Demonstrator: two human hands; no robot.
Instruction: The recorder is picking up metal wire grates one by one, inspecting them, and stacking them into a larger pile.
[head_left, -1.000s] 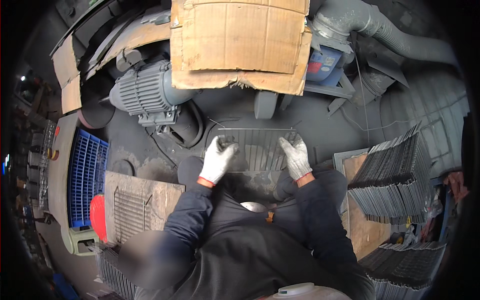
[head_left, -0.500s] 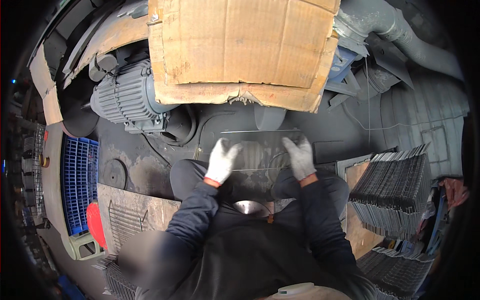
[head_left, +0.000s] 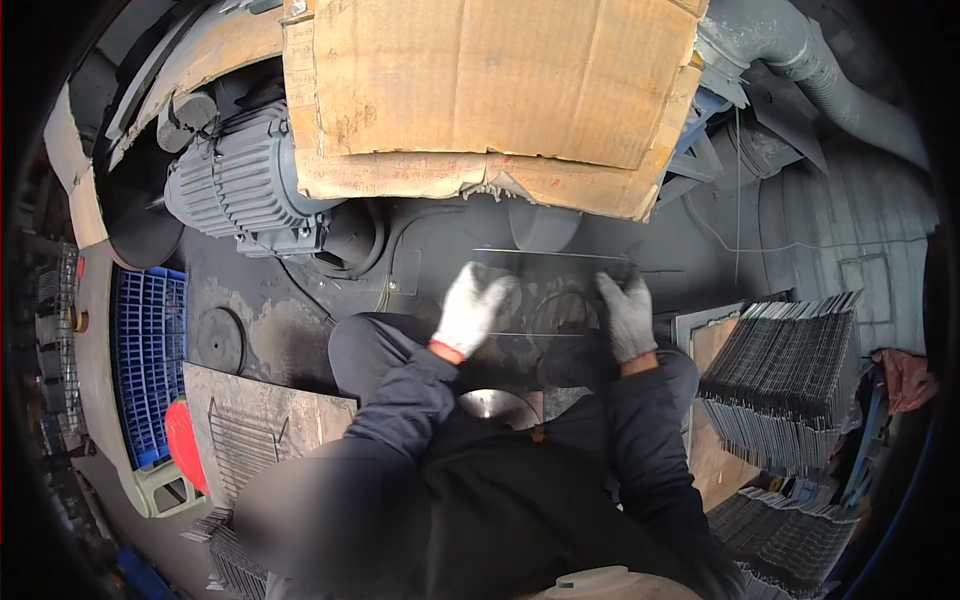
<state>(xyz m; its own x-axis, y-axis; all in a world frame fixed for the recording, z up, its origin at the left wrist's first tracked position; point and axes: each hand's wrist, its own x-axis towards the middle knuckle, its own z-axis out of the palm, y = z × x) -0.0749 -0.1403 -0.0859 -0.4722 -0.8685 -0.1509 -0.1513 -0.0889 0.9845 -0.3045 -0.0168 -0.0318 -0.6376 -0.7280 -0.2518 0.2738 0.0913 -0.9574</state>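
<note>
My left hand (head_left: 470, 308), in a white work glove with a red cuff, is closed at the left side of a thin wire rack (head_left: 550, 253). My right hand (head_left: 628, 312), in a similar, greyer glove, closes on the rack's right side. The rack is held over the gap between my knees. Its far and near edges show as bright thin lines, while the wires between them blur into the dark background. Just beyond the far edge, the lower part of a grey rounded wheel (head_left: 545, 230) shows below a cardboard cover (head_left: 480, 90).
A grey electric motor (head_left: 235, 185) stands at the left. Stacked wire racks (head_left: 785, 370) rise at the right, with another stack (head_left: 785, 535) nearer. A single rack (head_left: 245, 440) lies on a board at the left, by a blue plastic crate (head_left: 150, 360). A grey duct (head_left: 850, 90) curves at the far right.
Both hands and the rack have shifted to the right in the picture and slightly farther away. The view has also moved a little. The grip looks the same.
</note>
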